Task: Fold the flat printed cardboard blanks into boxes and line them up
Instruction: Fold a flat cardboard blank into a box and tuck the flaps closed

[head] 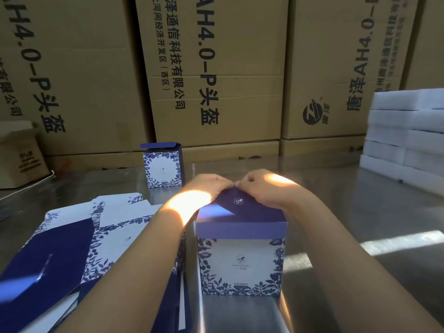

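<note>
flat blanks lie spread at the left on the metal table. a folded box stands behind them, its lid up. left hand and right hand both pinch with curled fingers the far edge of the blue lid of the near box, upright at the middle.

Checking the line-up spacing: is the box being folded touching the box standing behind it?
Apart. The head view shows the far box standing well back, with bare table between it and the near box.

The bare table is open on the right; white foam blocks (far right) and flat blanks block the sides.
</note>
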`<state>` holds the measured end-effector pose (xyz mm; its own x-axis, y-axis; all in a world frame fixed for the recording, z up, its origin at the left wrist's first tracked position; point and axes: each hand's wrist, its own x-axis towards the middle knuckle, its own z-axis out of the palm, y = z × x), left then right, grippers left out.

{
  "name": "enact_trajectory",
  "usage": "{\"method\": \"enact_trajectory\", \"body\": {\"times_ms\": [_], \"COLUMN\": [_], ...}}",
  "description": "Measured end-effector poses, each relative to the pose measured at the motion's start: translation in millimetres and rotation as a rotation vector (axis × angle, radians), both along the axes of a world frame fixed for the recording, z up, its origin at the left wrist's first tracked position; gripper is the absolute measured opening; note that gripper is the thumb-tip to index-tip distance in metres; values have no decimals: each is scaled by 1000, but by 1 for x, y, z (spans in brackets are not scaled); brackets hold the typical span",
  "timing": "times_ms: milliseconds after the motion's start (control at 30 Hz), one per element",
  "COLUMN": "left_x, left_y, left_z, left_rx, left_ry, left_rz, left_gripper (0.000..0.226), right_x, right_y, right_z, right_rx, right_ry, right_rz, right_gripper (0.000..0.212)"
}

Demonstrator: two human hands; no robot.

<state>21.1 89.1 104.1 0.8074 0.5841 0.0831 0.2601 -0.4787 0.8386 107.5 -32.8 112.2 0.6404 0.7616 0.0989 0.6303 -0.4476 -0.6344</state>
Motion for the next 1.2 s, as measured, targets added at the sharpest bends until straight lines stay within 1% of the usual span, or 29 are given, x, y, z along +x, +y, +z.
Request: {"method": "enact_trajectory", "body": {"times_ms": [67, 133, 233, 333, 400, 467, 533, 633, 767, 933, 967, 1067, 1100, 1200], "left_x": [1, 1, -2, -2, -2, -2, -1, 0, 0, -2, -3, -7, -8, -11], "left_y": [4, 5, 7, 13, 14, 15, 16, 15, 14, 13, 11, 9, 8, 7], "left_z": [-3, -3, -5, -9, -11, -11, -12, -10, -9, -8, -8, -10, -10, -12], "left_rx": [-55, -85, -179, -232, -239, -236, -221, -204, -221, -240, -251, -319, -346, -397], "left_ry": [-35, -22, 21, 60, 69, 50, 46, 51, 62, 66, 60, 14, -7, -41], "left_rz": [37, 38, 75, 64, 32, 30, 38, 31, 40, 53, 53, 62, 70, 111], "left_gripper": [9, 6, 9, 23, 28, 28, 27, 28, 32, 32, 31, 28, 26, 28], "right_x": [2, 3, 3, 5, 6, 4, 2, 2, 1, 6, 7, 8, 9, 10], "right_y": [1, 0, -6, -7, -8, -9, -9, -7, -5, -4, -5, -10, -11, -13], "right_z": [-3, -4, -5, -5, -5, -5, -4, -3, -3, -4, -6, -13, -15, -21], "right_rx": [45, 118, 240, 285, 292, 285, 294, 301, 319, 275, 274, 317, 341, 389], "right_ry": [40, 143, 361, 482, 508, 511, 518, 522, 577, 565, 603, 879, 943, 978], "right_rz": [2, -2, -20, -14, -12, -18, -28, -52, -80, -100, -90, 6, 30, 38], "right_gripper": [29, 26, 20, 14, 17, 20, 17, 7, 6, 18, 19, 13, 11, 9]}}
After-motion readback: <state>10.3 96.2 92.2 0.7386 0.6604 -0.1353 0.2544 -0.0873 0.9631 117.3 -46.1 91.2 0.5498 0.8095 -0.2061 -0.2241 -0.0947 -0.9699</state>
